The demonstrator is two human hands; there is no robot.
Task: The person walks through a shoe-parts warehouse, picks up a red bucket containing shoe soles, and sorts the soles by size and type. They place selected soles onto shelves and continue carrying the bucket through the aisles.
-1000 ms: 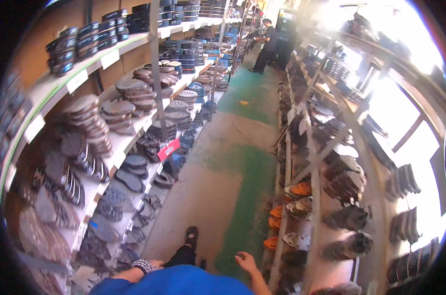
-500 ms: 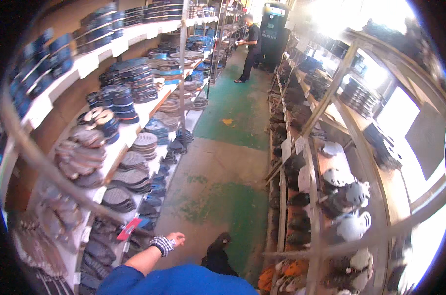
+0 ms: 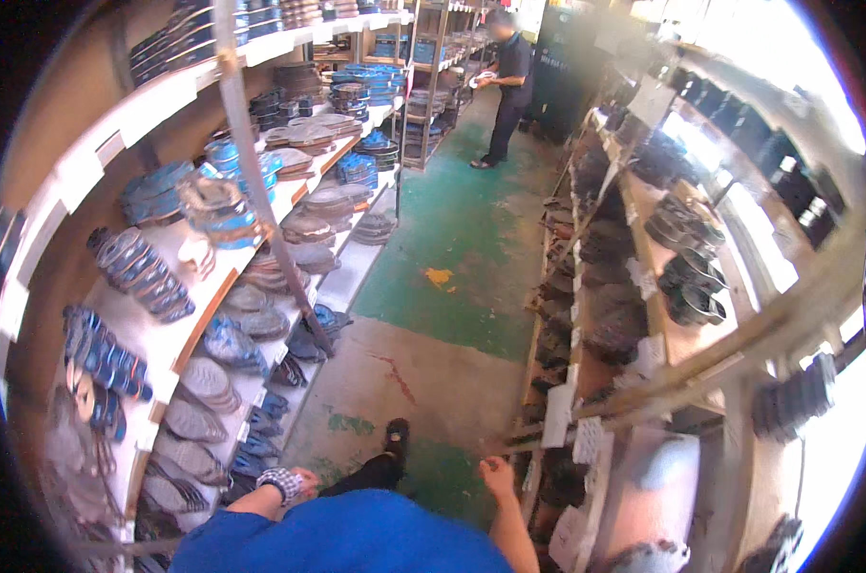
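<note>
We look down a narrow aisle with a worn green and grey concrete floor [image 3: 452,248]. Our left hand [image 3: 304,480], with a checked band at the wrist, hangs low beside the bottom left shelf of stacked grey and blue shoe soles [image 3: 204,449], nearest to them; we cannot tell whether it grips anything. Our right hand [image 3: 497,475] hangs loosely curled and empty, just beside the near right wooden rack of dark shoe parts [image 3: 586,325]. Far down the aisle a person in dark clothes [image 3: 505,86] stands.

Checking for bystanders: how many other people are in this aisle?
1: a person stands at the far end of the aisle by the left shelves, holding something pale. Others could be hidden behind the racks.
</note>
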